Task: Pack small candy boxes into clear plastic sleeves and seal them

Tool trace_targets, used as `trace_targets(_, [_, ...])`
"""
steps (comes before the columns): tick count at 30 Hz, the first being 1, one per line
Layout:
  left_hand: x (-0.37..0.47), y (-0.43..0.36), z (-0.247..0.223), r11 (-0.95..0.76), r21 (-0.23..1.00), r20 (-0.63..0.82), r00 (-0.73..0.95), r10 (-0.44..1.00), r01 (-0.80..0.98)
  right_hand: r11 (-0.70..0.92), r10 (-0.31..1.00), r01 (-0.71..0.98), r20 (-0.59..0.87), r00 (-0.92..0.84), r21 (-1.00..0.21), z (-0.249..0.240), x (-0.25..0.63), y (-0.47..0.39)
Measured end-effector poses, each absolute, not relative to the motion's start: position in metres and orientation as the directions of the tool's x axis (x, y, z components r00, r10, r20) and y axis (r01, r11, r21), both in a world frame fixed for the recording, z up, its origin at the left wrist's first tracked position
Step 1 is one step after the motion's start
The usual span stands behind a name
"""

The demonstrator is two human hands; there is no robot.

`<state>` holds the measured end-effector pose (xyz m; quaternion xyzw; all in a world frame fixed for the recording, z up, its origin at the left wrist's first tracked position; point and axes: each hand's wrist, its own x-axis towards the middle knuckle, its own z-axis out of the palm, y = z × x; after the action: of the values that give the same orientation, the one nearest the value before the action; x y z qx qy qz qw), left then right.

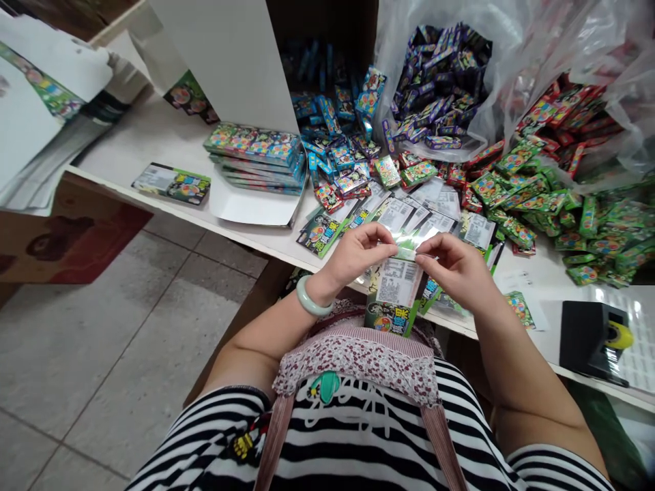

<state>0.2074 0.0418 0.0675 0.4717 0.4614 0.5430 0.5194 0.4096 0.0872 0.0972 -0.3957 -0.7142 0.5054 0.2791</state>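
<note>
A flat printed candy packet (393,293), green and black with a white label and barcode, hangs upright against the apron at the table's front edge. My left hand (361,252) pinches the left end of its top edge between thumb and fingers. At the right end of the same edge, my right hand (453,266) pinches too. A shiny green strip spans the gap between the fingertips. Just behind the hands lie several similar packets (327,228), overlapping on the white table. What sits inside the held packet cannot be seen.
Behind are small blue boxes (340,157), a plastic bag of purple boxes (443,82), red boxes (568,112) and green boxes (532,198). A stack of printed packs (256,157) stands in a white carton (250,208) at left. A black tape dispenser (588,341) sits at right.
</note>
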Motion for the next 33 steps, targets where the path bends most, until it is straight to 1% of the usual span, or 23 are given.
trace_targets(3, [0.204,0.041,0.068,-0.040,0.993,0.041,0.004,0.999,-0.111,0.170,0.827,0.307,-0.033,-0.561,-0.936,0.097,0.408,0.090])
trace_targets(8, [0.196,0.036,0.070,-0.106,0.987,0.117,0.088,0.989,-0.118,0.153,0.826,0.312,-0.052,-0.562,-0.938,0.097,0.406,0.091])
trace_targets(10, [0.193,0.035,0.070,-0.131,0.987,0.141,0.106,0.984,-0.094,0.208,0.811,0.324,-0.023,-0.585,-0.923,0.102,0.406,0.090])
trace_targets(12, [0.189,0.034,0.068,-0.149,0.986,0.158,0.138,0.978,-0.075,0.310,0.780,0.336,0.036,-0.625,-0.889,0.108,0.408,0.089])
trace_targets(15, [0.186,0.031,0.059,-0.157,0.983,0.173,0.173,0.970,-0.100,0.434,0.718,0.323,0.106,-0.688,-0.841,0.111,0.413,0.084])
trace_targets(17, [0.187,0.027,0.053,-0.149,0.982,0.166,0.162,0.973,-0.114,0.482,0.704,0.305,0.156,-0.693,-0.821,0.107,0.416,0.080])
trace_targets(19, [0.190,0.025,0.049,-0.128,0.986,0.142,0.132,0.981,-0.107,0.515,0.718,0.290,0.220,-0.661,-0.807,0.098,0.417,0.075])
trace_targets(22, [0.195,0.026,0.050,-0.121,0.988,0.131,0.104,0.986,-0.093,0.514,0.766,0.279,0.287,-0.576,-0.811,0.084,0.416,0.067])
trace_targets(27, [0.201,0.031,0.055,-0.241,0.970,0.243,0.114,0.963,-0.024,0.456,0.840,0.237,0.326,-0.434,-0.858,0.068,0.417,0.057])
trace_targets(29, [0.203,0.032,0.055,-0.263,0.965,0.261,0.113,0.959,-0.001,0.440,0.860,0.211,0.343,-0.377,-0.873,0.065,0.415,0.052])
trace_targets(31, [0.205,0.033,0.053,-0.242,0.969,0.236,0.105,0.966,0.050,0.426,0.872,0.211,0.337,-0.355,-0.880,0.065,0.413,0.049])
trace_targets(33, [0.206,0.034,0.050,-0.214,0.971,0.207,0.075,0.976,0.106,0.394,0.870,0.214,0.288,-0.401,-0.894,0.064,0.415,0.050])
